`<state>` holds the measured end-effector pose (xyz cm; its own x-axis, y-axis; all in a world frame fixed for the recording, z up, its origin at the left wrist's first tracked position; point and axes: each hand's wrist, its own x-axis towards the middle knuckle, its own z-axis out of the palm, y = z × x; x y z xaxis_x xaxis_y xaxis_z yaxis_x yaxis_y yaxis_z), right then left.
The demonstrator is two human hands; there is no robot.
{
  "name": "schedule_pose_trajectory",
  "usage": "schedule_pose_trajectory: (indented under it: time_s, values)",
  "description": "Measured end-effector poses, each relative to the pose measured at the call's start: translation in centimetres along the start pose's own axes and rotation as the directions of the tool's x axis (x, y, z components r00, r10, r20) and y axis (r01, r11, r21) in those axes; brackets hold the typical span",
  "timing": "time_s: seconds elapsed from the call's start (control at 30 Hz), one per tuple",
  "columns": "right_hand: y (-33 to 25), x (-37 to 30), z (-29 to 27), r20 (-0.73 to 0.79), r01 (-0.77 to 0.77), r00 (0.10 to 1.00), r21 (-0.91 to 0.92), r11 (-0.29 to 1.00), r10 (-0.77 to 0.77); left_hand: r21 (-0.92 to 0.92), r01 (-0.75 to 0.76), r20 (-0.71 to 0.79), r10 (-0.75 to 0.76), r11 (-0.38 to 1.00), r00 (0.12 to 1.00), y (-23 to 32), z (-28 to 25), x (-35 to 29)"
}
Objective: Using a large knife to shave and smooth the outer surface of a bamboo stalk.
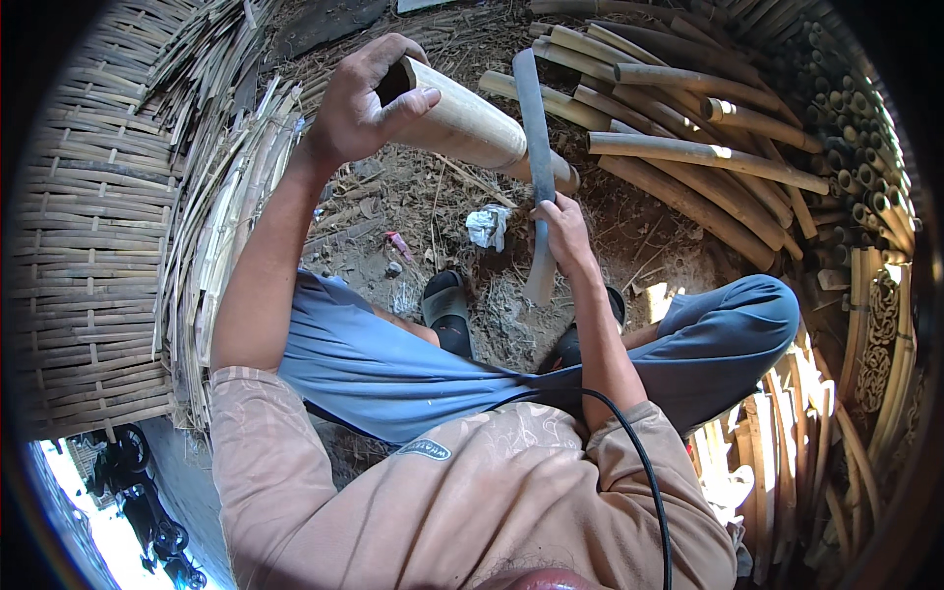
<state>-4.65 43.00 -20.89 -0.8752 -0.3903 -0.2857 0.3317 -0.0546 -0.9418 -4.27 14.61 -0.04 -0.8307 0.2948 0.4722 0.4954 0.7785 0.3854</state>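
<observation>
My left hand (pixel 364 103) grips the open end of a thick, pale bamboo tube (pixel 470 126), holding it tilted over the dirt ground. My right hand (pixel 563 231) is closed around the wooden handle of a long, flat-bladed knife (pixel 532 123). The blade points away from me and lies across the far part of the tube. My knees in blue trousers frame the spot, with dark sandals below.
A pile of cut bamboo poles (pixel 688 147) lies ahead on the right. Woven bamboo matting (pixel 88 246) and bundles of split strips (pixel 221 226) stand on the left. A crumpled white rag (pixel 488 226) lies on the ground. More bamboo strips (pixel 836 442) lean at right.
</observation>
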Motion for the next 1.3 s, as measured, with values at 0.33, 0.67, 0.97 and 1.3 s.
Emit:
schedule_pose_trajectory:
  time_s: [0.33, 0.67, 0.97, 1.3]
  values:
    - [1.6, 0.9, -0.2, -0.005, -0.035, 0.999, -0.036, 0.999, 0.035, -0.013, 0.006, -0.005, -0.006, 1.000, 1.000, 0.1, 0.2, 0.0]
    - [1.8, 1.0, -0.5, -0.036, 0.038, 0.999, -0.094, 0.995, -0.041, -0.018, 0.018, 0.006, -0.018, 1.000, 1.000, 0.4, 0.1, 0.3]
    - [1.4, 0.8, -0.6, -0.023, 0.038, 0.999, -0.082, 0.996, -0.040, -0.004, 0.010, -0.007, -0.010, 1.000, 1.000, 0.1, 0.3, 0.1]
    - [0.2, 0.1, 0.0, -0.036, -0.031, 0.999, -0.056, 0.998, 0.029, -0.020, 0.002, 0.004, -0.002, 1.000, 1.000, 0.0, 0.1, 0.0]
